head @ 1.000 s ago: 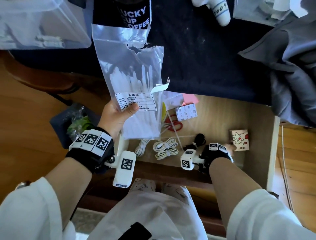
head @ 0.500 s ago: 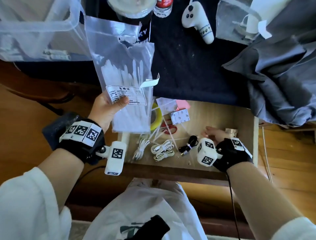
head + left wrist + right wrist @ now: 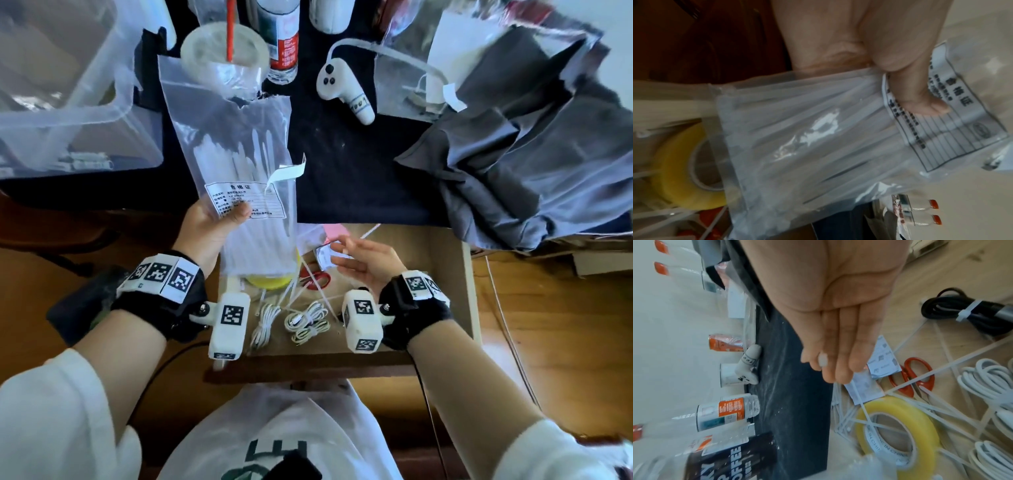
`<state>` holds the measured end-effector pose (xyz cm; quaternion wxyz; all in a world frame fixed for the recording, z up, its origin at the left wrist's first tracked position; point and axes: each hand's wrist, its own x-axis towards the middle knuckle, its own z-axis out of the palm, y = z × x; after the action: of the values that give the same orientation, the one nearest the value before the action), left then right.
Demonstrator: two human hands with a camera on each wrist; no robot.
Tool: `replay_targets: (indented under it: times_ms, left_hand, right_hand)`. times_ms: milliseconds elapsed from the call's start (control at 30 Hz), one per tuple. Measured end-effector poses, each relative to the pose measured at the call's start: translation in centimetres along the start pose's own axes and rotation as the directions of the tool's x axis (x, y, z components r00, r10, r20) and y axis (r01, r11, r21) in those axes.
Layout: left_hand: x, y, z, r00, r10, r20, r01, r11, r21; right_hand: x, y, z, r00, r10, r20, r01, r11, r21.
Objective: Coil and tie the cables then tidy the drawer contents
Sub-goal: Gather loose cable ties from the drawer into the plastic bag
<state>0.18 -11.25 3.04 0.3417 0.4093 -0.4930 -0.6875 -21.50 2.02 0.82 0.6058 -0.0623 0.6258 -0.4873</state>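
Observation:
My left hand [image 3: 212, 226] grips a clear plastic bag of white zip ties [image 3: 239, 164], thumb pressed on its printed label; the left wrist view shows the bag [image 3: 807, 146] under my thumb [image 3: 916, 91]. My right hand [image 3: 363, 260] hovers open over the wooden drawer [image 3: 428, 267], fingers straight [image 3: 838, 353], holding nothing. Two tied white cable coils [image 3: 308, 322] [image 3: 265, 323] lie at the drawer's front. A black coil [image 3: 953, 311] bound with a white tie lies behind my right wrist. Loose zip ties [image 3: 962, 361] are scattered across the drawer floor.
A yellow tape roll [image 3: 898, 434], red scissors [image 3: 918, 374] and a small foil packet [image 3: 325, 255] lie in the drawer. On the dark tabletop [image 3: 359, 171] stand a clear bin [image 3: 68, 102], a cup with a red straw [image 3: 224, 51], a white controller [image 3: 342, 89] and grey cloth [image 3: 531, 154].
My right hand rose from the drawer's right side and moved left toward the bag, fingers now straight. The left hand kept hold of the bag. The head view tilted up.

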Motion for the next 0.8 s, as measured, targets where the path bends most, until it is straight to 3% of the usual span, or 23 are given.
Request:
replay_targets:
  times_ms: [200, 333, 433, 567, 667, 800]
  left_hand:
    - [-0.1, 0.3, -1.8, 1.0, -0.01, -0.016, 0.01, 1.0, -0.014]
    - [-0.8, -0.1, -3.7, 0.997, -0.036, -0.068, 0.033, 0.999, -0.042]
    - [-1.2, -0.5, -4.6, 0.993, -0.042, -0.108, 0.037, 0.998, -0.051]
    - [-1.5, -0.9, -5.6, 0.992, -0.038, -0.123, 0.029, 0.997, -0.075]
    - [-1.4, -0.9, -6.3, 0.989, -0.045, -0.142, 0.032, 0.995, -0.093]
    - [-1.5, -0.8, -7.1, 0.985, -0.06, -0.162, 0.044, 0.994, -0.103]
  right_hand:
    - [0.5, 0.7, 0.2, 0.992, 0.004, 0.127, 0.004, 0.998, -0.061]
    - [2.1, 1.4, 2.4, 0.994, -0.11, -0.004, 0.106, 0.971, -0.214]
    - [3.9, 2.0, 4.4, 0.975, -0.216, -0.054, 0.173, 0.888, -0.426]
    - [6.2, 2.5, 7.0, 0.975, -0.199, -0.098, 0.109, 0.813, -0.573]
    - [7.9, 3.1, 8.6, 0.963, -0.203, -0.177, 0.065, 0.813, -0.578]
    - [9.1, 4.4, 10.0, 0.964, -0.102, -0.245, -0.005, 0.916, -0.401]
